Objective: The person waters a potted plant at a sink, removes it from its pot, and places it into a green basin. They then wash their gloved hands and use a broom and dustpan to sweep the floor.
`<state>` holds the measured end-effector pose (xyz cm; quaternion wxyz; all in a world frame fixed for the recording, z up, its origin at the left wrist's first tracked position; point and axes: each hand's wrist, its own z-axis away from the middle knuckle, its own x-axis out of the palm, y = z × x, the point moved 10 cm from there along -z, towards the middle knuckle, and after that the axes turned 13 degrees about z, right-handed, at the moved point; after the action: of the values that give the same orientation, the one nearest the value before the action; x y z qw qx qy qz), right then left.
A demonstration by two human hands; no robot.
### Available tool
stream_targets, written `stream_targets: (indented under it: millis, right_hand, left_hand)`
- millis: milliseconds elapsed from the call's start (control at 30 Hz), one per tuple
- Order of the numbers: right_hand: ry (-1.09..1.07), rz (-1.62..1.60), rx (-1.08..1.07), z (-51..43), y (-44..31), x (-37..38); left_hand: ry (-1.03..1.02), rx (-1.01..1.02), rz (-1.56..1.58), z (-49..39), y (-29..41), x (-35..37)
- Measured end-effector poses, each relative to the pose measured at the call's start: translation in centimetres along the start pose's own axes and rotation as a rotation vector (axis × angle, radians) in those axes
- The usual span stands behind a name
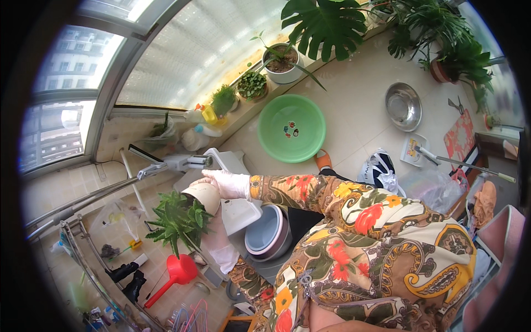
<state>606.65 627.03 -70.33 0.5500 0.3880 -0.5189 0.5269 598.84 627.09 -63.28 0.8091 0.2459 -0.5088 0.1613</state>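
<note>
A cream plant pot (205,196) lies tilted on its side in the air over a white sink (240,216). Its spiky green succulent (179,222) points left, away from my body. My right hand (228,184), in a thin whitish glove, grips the pot from its upper side and base. From below, my left hand (218,237), gloved too, holds against the pot; its fingers are mostly hidden behind the pot and leaves. Just beyond the right hand is a metal faucet (186,162).
Stacked basins (262,232) stand beside the sink. A red ladle (181,269) and metal rails (83,211) are to the left. On the floor are a green basin (274,143) and a steel bowl (403,107). Potted plants (282,68) and bottles (210,115) line the window ledge.
</note>
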Motion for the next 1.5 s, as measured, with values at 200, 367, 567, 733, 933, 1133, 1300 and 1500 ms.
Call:
stream_targets:
  millis: [200,367,567,733,933,1133,1300,1500]
  right_hand:
    - [0.055,0.06,-0.227,5.5,-7.7,-2.7]
    - [0.14,-0.002,-0.281,9.8,-12.0,-4.8]
    - [0.197,-0.047,-0.458,14.1,-15.5,-6.5]
    - [0.092,-0.067,-0.598,15.3,-15.9,-6.2]
    - [0.233,-0.172,-0.54,15.6,-15.8,-8.9]
    - [0.057,-0.054,-0.587,12.9,-18.7,-10.3]
    - [0.194,-0.133,-0.419,8.9,-20.2,-17.0]
    - [0.283,-0.059,-0.386,8.9,-24.3,-21.4]
  left_hand:
    - [-0.102,-0.159,-0.239,-2.3,-8.0,1.4]
    - [-0.201,-0.263,-0.405,-4.0,-13.0,2.9]
    - [-0.104,-0.606,-0.031,-4.6,-18.7,3.6]
    - [-0.227,-0.35,-0.436,-6.3,-18.4,3.8]
    - [-0.189,-0.353,-0.433,-7.7,-19.2,2.0]
    - [-0.432,-0.094,-1.109,-10.1,-16.6,-1.5]
    - [-1.066,0.514,-2.981,-9.1,-17.0,-7.0]
    - [-0.301,-0.026,-2.237,-13.0,-16.1,-11.7]
